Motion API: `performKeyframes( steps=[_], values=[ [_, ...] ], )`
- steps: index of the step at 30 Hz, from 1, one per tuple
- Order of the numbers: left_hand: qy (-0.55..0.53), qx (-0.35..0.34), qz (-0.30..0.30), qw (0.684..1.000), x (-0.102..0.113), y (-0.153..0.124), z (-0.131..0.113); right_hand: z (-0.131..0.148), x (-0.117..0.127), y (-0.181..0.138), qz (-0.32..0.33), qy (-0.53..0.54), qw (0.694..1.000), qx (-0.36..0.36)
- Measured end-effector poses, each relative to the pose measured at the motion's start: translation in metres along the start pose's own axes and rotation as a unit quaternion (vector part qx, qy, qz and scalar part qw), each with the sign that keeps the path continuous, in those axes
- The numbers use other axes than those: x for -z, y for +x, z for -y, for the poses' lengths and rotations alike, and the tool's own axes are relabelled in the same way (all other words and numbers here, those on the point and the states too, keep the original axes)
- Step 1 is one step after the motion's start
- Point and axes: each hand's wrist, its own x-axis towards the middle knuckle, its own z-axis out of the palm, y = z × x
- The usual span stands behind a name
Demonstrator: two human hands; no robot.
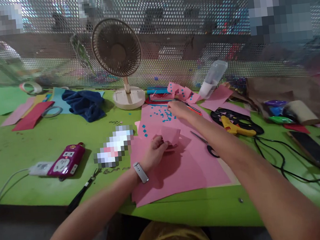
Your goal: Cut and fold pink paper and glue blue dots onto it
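Note:
My left hand is closed on a small folded pink paper piece, held just above a large pink paper sheet on the green table. A pale band is on that wrist. My right hand reaches farther out, fingertips pinched down among several small blue paper squares scattered over the pink sheet. Whether it grips a square is too small to tell. Black-handled scissors lie on the sheet beside my right forearm.
A small desk fan stands at the back, a blue cloth to its left. A yellow glue gun with black cords lies right, a clear bottle behind. A magenta pouch, phones and coloured paper lie around. Perforated metal screen behind.

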Motion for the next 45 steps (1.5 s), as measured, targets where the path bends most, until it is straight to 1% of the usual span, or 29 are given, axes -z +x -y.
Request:
performKeyframes(
  steps=[4,7,9,14,17,19,21,23,26,28,33,37,45],
  values=[
    [0.006,0.005,0.008,1.0,-0.002,0.001,0.001,-0.017,0.016,-0.021,-0.006,0.069,0.997,-0.022],
    [0.012,0.006,0.009,1.0,-0.003,0.001,0.001,-0.022,0.018,-0.034,-0.017,0.111,0.993,-0.036],
    [0.013,0.005,0.005,1.0,-0.002,0.001,0.001,-0.02,0.019,-0.04,-0.015,0.14,0.989,-0.039],
    [0.007,-0.002,-0.005,1.0,0.0,0.001,-0.002,-0.003,0.031,-0.064,0.007,0.216,0.976,-0.02],
    [-0.006,-0.008,-0.004,1.0,-0.002,0.001,-0.001,0.014,0.039,-0.09,0.002,0.297,0.955,0.026],
    [-0.007,-0.009,0.002,1.0,-0.003,0.0,0.0,0.027,0.042,-0.109,-0.004,0.323,0.945,0.056],
    [-0.005,-0.016,0.005,1.0,-0.004,-0.001,0.001,0.04,0.04,-0.124,0.017,0.329,0.942,0.067],
    [-0.006,-0.021,0.007,1.0,-0.004,-0.002,0.002,0.05,0.037,-0.136,0.04,0.316,0.946,0.064],
    [-0.013,-0.023,0.006,1.0,-0.005,-0.003,0.002,0.058,0.032,-0.143,0.025,0.273,0.96,0.066],
    [-0.013,-0.02,0.005,1.0,-0.005,-0.003,0.002,0.059,0.031,-0.144,0.01,0.253,0.965,0.071],
    [-0.017,-0.016,-0.005,1.0,-0.006,-0.003,0.004,0.059,0.032,-0.146,0.011,0.217,0.974,0.071],
    [-0.018,-0.017,0.003,1.0,-0.005,-0.003,0.005,0.058,0.032,-0.147,-0.003,0.19,0.98,0.059],
    [-0.001,-0.024,0.008,1.0,-0.008,-0.004,0.0,0.056,0.023,-0.146,-0.017,0.253,0.966,0.042]
  ],
)
